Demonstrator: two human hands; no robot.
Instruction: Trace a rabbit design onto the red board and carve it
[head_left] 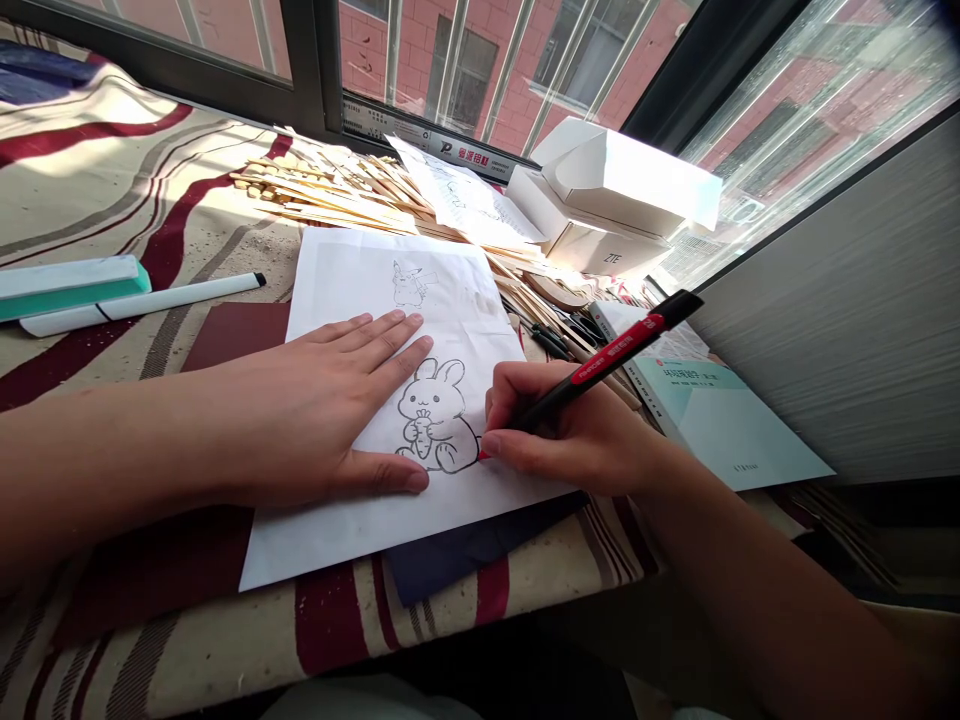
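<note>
I'm pinching the red-and-black pen [607,362] tight in my right hand [577,435], tip touching the bunny outline on the white sheet [352,290], just right of my flat, open left hand [322,410].

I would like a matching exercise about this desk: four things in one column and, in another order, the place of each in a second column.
Things
1. left hand
2. red pen
3. white marker
4. white boxes

Places
A. stacked by the window
B. lying on the striped cloth, left of the paper
C. flat on the paper, beside the rabbit drawing
D. gripped in the right hand, tip at the rabbit outline

Pairs: 1-C, 2-D, 3-B, 4-A
</note>
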